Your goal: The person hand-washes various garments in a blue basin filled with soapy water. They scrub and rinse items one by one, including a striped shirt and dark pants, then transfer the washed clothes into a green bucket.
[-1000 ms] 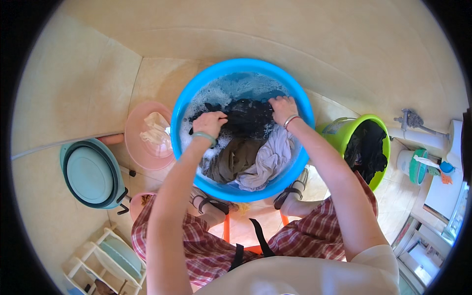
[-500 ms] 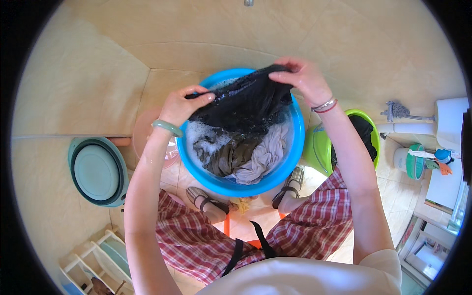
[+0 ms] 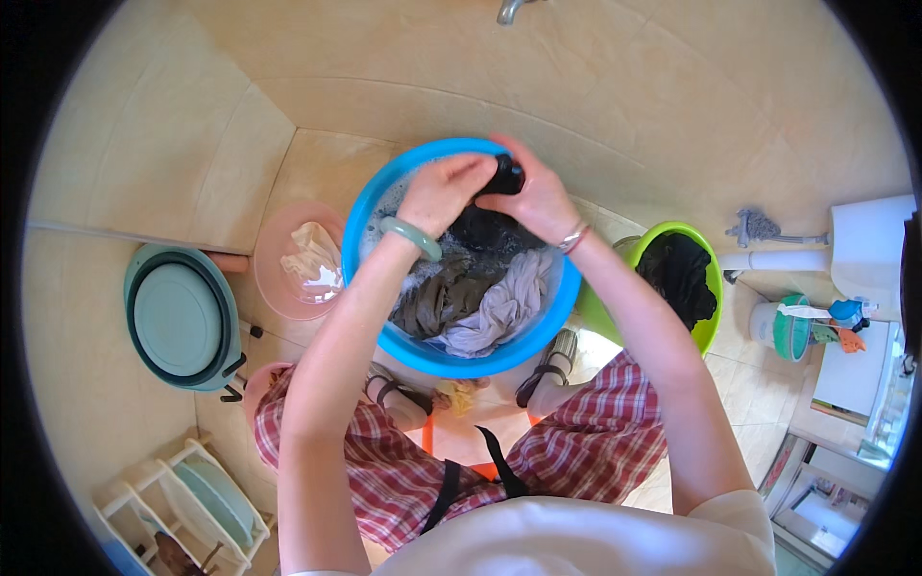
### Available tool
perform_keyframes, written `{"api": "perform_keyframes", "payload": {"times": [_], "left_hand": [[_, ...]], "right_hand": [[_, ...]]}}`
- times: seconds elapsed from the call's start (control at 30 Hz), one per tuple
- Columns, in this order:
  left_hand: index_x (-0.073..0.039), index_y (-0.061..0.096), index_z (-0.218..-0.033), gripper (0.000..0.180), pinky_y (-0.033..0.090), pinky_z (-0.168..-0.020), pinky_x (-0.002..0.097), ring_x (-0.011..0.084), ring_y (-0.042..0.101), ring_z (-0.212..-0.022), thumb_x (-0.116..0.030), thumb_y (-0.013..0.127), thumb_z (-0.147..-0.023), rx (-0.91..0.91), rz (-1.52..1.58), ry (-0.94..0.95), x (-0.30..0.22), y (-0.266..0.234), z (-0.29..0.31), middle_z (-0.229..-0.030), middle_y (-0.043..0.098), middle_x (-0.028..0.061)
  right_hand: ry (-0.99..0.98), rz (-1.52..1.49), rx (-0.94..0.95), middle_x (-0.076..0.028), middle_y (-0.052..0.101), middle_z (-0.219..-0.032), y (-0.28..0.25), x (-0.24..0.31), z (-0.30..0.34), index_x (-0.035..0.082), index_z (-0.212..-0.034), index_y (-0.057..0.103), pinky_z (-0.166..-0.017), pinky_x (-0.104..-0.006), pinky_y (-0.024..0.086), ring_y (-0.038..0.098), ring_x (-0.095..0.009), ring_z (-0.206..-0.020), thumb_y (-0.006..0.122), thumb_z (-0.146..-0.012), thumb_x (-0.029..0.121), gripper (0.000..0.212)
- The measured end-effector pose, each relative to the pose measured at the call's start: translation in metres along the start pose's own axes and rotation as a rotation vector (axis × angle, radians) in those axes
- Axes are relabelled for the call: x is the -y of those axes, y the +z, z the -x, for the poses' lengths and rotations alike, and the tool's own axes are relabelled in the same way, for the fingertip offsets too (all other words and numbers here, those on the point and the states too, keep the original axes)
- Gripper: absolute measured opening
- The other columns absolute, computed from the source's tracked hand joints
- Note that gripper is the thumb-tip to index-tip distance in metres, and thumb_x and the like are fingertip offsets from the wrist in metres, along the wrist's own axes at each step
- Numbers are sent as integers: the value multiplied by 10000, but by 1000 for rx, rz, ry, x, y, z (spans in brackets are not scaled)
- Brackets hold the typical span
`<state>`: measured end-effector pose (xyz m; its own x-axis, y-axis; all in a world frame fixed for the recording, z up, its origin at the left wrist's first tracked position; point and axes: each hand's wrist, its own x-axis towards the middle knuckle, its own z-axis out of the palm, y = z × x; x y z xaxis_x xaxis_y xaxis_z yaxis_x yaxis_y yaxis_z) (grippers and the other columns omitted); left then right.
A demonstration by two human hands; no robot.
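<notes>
A wet black garment [image 3: 488, 230] is bunched between my two hands above the far part of a round blue basin [image 3: 451, 365]. My left hand [image 3: 448, 192] pinches it from the left, with a green bangle at the wrist. Wrapped round the bundle from the right is my right hand [image 3: 534, 197], wearing thin bracelets. The lower end of the black cloth hangs into soapy water. Nearer to me in the basin lie a dark olive garment [image 3: 442, 300] and a pale grey-lilac garment [image 3: 504, 305], both crumpled and partly under water.
Right of the basin stands a lime-green bucket [image 3: 713, 331] holding black clothing [image 3: 677, 278]. To the left are a pink basin [image 3: 274, 302] with pale cloth and a grey-green folding basin [image 3: 144, 360]. A white rack [image 3: 206, 494] stands at lower left; a tap [image 3: 509, 12] juts from the wall.
The black garment was stretched wide between my hands; now it is gathered into a bundle and lower. My hands have come together over the basin.
</notes>
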<state>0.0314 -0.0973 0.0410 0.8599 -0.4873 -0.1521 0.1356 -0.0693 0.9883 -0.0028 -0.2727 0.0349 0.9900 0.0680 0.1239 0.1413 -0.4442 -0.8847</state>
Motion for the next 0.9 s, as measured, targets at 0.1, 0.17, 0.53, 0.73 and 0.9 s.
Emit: {"api": "perform_keyframes", "payload": {"times": [0.1,0.17,0.53,0.73,0.9], "left_hand": [[-112,507,-1333,545,492,-883,392,176,540,-1092,-434,614,-906,-110,212,-324,45,12,23,-1228,574,78],[-159,321,-1450,786,435,-960,493,312,459,-1197,-483,687,-834,-321,638,-435,92,13,46,-1426,364,172],[-31,616,-1120,533,517,-895,427,312,645,-962,-510,576,-889,91,1518,-417,141,47,34,-1033,666,164],[-81,627,-1106,307,516,-900,438,245,642,-1019,-292,472,-945,-429,1300,-680,184,60,57,-1091,669,90],[-84,586,-1213,464,521,-881,430,241,628,-1051,-452,477,-952,-394,1263,-628,123,79,88,-1181,639,86]], "right_hand": [[193,110,-72,-82,657,-942,16,-57,19,61,-1118,616,-819,-306,502,633,-175,-883,762,-692,91,451],[217,-45,-122,-62,656,-911,21,-67,29,51,-1072,622,-793,-289,501,624,-153,-840,729,-703,53,384],[-114,-360,295,-70,570,-910,5,64,86,33,-842,554,-836,-308,429,547,-180,-890,607,-622,22,226],[262,-580,-187,-34,602,-942,-20,34,36,2,-1019,584,-802,-269,468,560,-127,-872,612,-702,2,318],[344,-15,-157,-108,655,-991,25,-103,23,-21,-1108,599,-855,-307,478,605,-188,-921,672,-711,69,413]]}}
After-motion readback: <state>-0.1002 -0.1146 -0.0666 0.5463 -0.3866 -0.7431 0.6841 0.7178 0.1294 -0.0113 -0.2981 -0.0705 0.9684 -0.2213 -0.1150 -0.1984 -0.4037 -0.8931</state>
